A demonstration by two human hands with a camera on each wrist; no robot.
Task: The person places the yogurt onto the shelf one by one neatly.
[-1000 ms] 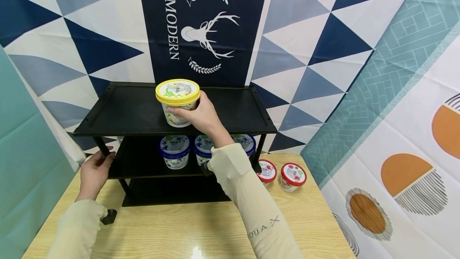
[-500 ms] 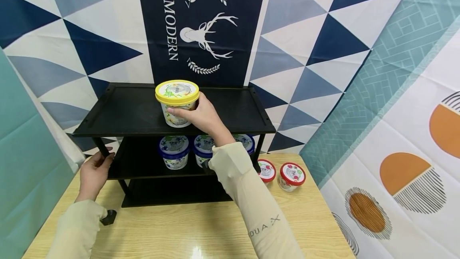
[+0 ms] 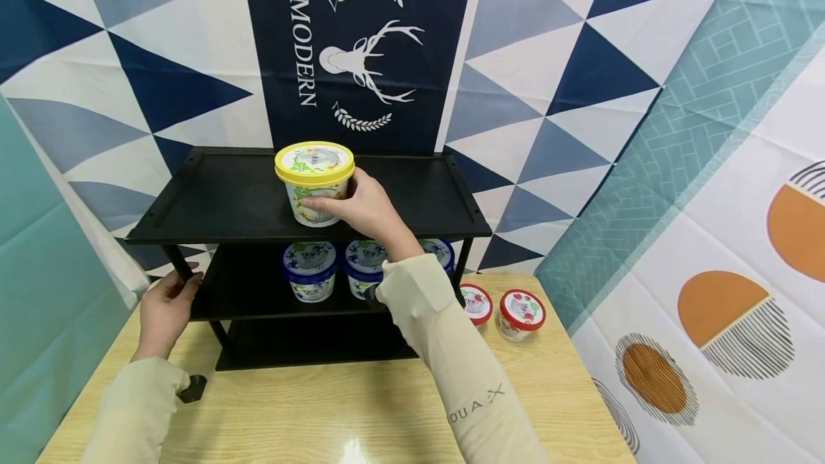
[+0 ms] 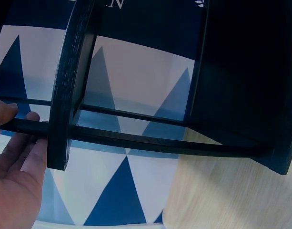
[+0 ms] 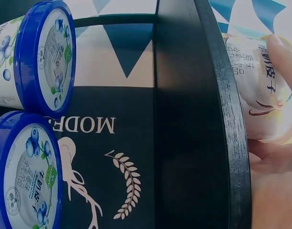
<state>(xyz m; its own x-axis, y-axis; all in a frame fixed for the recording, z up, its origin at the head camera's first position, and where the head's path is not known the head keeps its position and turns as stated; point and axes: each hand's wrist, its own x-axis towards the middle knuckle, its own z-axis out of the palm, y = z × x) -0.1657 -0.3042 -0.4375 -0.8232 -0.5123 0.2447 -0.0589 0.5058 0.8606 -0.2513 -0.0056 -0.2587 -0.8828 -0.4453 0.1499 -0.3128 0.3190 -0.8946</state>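
Observation:
My right hand [image 3: 370, 210] grips a white paper tub with a yellow lid [image 3: 314, 162], thumb across its front. The tub is upright at the middle of the black rack's top shelf [image 3: 225, 199]. In the right wrist view the tub's printed side [image 5: 257, 90] shows beyond the shelf edge, with fingers against it. At the rack's left side my left hand [image 3: 162, 313] holds the front post [image 3: 178, 261] between the top and middle shelves. The left wrist view shows thumb and fingers around that post [image 4: 29, 127].
Blue-lidded blueberry tubs [image 3: 309, 267] stand in a row on the middle shelf, partly behind my right forearm. Two red-lidded tubs [image 3: 522, 310] sit on the wooden table [image 3: 290, 414] right of the rack. A patterned cloth [image 3: 361, 56] hangs close behind.

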